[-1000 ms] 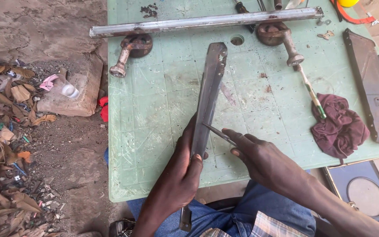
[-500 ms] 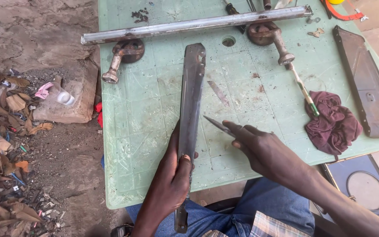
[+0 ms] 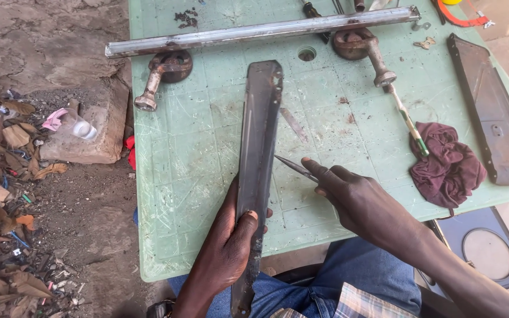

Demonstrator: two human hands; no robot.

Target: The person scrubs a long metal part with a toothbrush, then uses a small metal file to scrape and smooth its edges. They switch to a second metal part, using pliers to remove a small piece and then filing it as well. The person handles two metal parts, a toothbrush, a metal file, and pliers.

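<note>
My left hand [image 3: 229,242] grips a long dark metal channel piece [image 3: 257,135] near its lower end; the piece lies lengthwise on the green table [image 3: 195,153], its far end pointing away from me and its near end overhanging my lap. My right hand [image 3: 357,203] holds a thin metal blade [image 3: 294,167], with the tip touching or just beside the right edge of the metal piece.
A long steel bar [image 3: 260,30] lies across the far side, with two rusty clamps [image 3: 163,72] [image 3: 367,52] below it. A maroon rag [image 3: 448,165] and a green-handled tool [image 3: 409,121] sit right, beside a dark metal panel [image 3: 493,112]. Litter and a stone block [image 3: 92,126] lie left.
The metal piece has been swung from a tilt to nearly straight and slid a little toward me. My right hand with the blade stays by its right edge.
</note>
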